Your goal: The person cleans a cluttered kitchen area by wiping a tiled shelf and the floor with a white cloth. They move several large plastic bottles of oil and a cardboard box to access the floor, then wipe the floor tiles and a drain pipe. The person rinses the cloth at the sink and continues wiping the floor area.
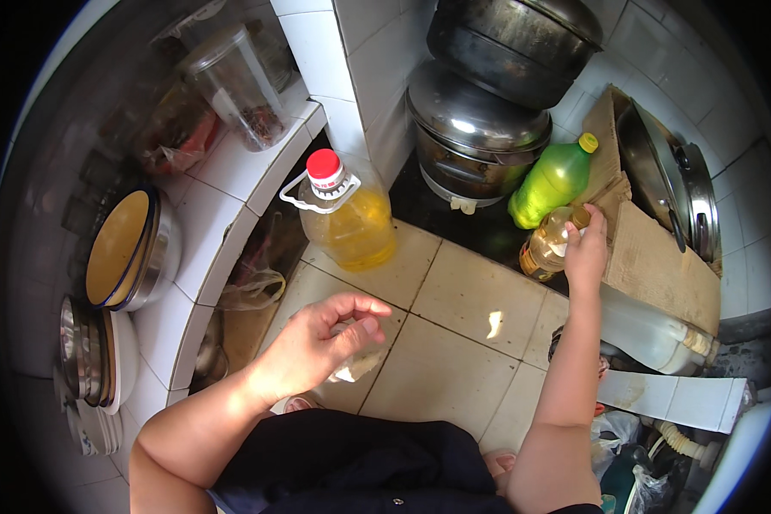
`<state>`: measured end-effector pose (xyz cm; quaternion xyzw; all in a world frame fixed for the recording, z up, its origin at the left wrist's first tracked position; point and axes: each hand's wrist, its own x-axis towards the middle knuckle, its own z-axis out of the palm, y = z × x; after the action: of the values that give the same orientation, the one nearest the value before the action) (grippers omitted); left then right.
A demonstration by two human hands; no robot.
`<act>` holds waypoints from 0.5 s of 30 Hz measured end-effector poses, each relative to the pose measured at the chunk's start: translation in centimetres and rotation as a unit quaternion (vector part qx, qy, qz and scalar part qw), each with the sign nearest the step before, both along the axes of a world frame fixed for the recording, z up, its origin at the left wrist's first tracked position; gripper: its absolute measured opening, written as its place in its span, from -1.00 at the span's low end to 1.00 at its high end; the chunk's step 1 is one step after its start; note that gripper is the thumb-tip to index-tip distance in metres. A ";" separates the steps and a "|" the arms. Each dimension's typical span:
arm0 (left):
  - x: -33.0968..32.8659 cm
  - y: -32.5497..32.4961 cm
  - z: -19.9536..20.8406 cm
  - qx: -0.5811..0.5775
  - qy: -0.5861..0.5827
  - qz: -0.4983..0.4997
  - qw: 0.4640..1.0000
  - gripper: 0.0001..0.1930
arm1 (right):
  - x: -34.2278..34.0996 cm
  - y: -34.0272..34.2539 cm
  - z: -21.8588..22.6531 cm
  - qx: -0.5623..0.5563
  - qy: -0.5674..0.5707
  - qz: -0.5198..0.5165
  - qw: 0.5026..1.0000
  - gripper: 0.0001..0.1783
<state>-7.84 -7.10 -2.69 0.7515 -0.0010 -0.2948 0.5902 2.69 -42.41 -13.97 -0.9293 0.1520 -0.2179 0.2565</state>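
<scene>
My right hand (586, 248) is closed round the upper part of a small clear plastic bottle (541, 248) with amber liquid, standing tilted beside a green plastic bottle with a yellow cap (552, 184). My left hand (321, 338) is curled over the floor tiles, with a crumpled whitish thing (357, 367) showing under its fingers; whether that is paper, cloth or plastic I cannot tell. Beyond the left hand, a large clear jug of yellow oil (349, 231) stands on the floor, with a red cap and a white carrying handle.
Stacked metal pots (480, 128) stand in the far corner. Pan lids (660, 171) and cardboard (664, 257) lean on the right wall, near a large whitish plastic bottle (655, 330). On the left, a tiled shelf (218, 206) bears jars, bowls and plates.
</scene>
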 end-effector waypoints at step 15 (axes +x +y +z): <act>0.4 0.2 0.6 -0.046 0.020 0.001 0.999 -0.68 | -0.2 4.3 -5.8 -0.001 -0.258 -0.025 0.966 -0.77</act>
<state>-7.48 -6.95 -2.07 0.7175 -0.0018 -0.3089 0.6243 2.52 -38.12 -19.77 -0.8376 0.1035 -0.4572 0.2803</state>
